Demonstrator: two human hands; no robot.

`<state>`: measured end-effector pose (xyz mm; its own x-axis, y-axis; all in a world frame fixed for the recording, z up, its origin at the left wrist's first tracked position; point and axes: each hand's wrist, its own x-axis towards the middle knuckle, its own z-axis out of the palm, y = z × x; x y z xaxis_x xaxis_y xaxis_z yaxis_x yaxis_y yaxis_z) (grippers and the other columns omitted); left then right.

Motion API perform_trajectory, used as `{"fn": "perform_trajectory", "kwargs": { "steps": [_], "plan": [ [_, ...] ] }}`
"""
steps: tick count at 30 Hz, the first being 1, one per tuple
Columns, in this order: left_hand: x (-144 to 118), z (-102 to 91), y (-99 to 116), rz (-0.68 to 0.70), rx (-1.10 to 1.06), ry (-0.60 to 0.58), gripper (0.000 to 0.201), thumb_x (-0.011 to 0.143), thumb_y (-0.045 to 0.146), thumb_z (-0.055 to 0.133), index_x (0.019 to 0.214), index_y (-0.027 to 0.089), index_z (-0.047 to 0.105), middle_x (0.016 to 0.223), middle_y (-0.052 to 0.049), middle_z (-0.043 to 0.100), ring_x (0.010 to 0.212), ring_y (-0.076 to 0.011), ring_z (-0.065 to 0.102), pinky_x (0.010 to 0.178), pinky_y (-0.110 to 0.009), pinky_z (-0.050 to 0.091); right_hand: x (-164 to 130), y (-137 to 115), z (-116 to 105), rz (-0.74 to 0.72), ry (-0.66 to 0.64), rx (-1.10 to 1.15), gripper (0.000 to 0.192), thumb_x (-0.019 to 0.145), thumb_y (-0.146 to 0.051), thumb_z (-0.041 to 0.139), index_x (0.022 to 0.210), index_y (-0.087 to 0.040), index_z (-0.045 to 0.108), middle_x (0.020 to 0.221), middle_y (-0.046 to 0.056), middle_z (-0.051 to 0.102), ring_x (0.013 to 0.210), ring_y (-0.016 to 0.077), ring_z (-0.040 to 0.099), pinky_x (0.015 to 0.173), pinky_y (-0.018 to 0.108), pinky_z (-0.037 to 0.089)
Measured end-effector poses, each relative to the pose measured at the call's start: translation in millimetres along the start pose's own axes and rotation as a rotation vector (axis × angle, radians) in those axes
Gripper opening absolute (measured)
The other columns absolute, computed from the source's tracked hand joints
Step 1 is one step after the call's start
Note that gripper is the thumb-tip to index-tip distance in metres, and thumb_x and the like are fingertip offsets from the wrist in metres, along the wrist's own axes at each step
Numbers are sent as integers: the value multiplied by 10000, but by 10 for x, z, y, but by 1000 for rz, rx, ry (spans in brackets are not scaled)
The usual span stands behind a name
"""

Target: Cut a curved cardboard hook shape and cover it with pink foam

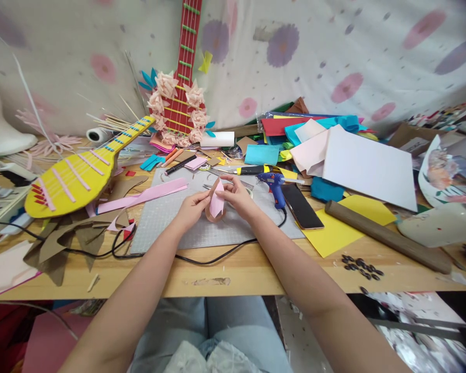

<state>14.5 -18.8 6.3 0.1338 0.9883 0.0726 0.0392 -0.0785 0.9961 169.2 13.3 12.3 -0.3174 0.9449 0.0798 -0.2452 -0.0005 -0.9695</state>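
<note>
Both hands are raised a little above the grey gridded cutting mat in the middle of the wooden table, and they meet on one small piece. The left hand pinches the left edge of a pale pink petal-shaped paper piece between thumb and fingers. The right hand is closed on its upper right edge, with the fingertips curled over the top. So the hands are together, both clamped on the same pink piece. Behind the pink paper there is a brown curved cardboard strip; it touches the paper, but I cannot tell if it is glued to it.

Just beside the right hand lies a blue hot glue gun on the mat, and its black cable runs along the front edge of the mat. Near the gun lies a black smartphone, partly on a yellow paper sheet. A long pink paper strip lies on the left part of the mat. Further left rests a yellow cardboard guitar with pink strips. At the back a red cardboard guitar decorated with pale paper flowers leans on the flowered cloth. A brown cardboard tube lies at the right, near a white paper sheet
</note>
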Motion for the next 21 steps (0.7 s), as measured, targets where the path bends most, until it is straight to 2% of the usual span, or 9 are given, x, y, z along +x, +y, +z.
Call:
{"fn": "perform_trajectory", "kwargs": {
  "steps": [3, 6, 11, 17, 21],
  "plan": [
    [2, 20, 2, -26, -11, 59, 400, 684, 348, 614, 1046, 184, 652, 1080, -54, 643, 993, -224, 557, 815, -327, 438, 7, 29, 10, 10, -11, -19, 540, 553, -227, 702, 1014, -226, 421, 736, -44, 590, 648, 112, 555, 604, 248, 418],
    [-3, 24, 8, -105, -79, 73, 405, 659, 357, 631, 1023, 182, 657, 1039, -53, 657, 915, -211, 585, 726, -302, 465, 26, 51, 3, 12, 50, -33, 525, 553, -236, 694, 1003, -217, 423, 707, -48, 582, 635, 110, 547, 603, 249, 408],
    [-18, -27, 6, -164, -120, 47, 437, 614, 370, 683, 1005, 178, 651, 1004, -63, 661, 828, -191, 605, 623, -263, 475, 52, 78, -37, 31, 102, -30, 513, 542, -260, 690, 979, -211, 426, 697, -47, 572, 629, 110, 540, 598, 255, 401],
    [-33, -45, 43, -241, -158, -65, 384, 592, 334, 709, 913, 132, 648, 828, -65, 675, 716, -182, 620, 620, -314, 506, 44, 66, -61, 25, 181, 0, 472, 535, -276, 682, 938, -206, 445, 702, -45, 546, 617, 99, 522, 588, 248, 397],
    [-23, -35, 42, -233, -217, -50, 307, 594, 277, 704, 848, 124, 622, 755, -41, 656, 672, -156, 613, 612, -307, 514, 48, 51, -60, 58, 174, 57, 429, 587, -323, 651, 940, -205, 438, 691, -40, 544, 600, 98, 526, 594, 254, 417]
  ]
}}
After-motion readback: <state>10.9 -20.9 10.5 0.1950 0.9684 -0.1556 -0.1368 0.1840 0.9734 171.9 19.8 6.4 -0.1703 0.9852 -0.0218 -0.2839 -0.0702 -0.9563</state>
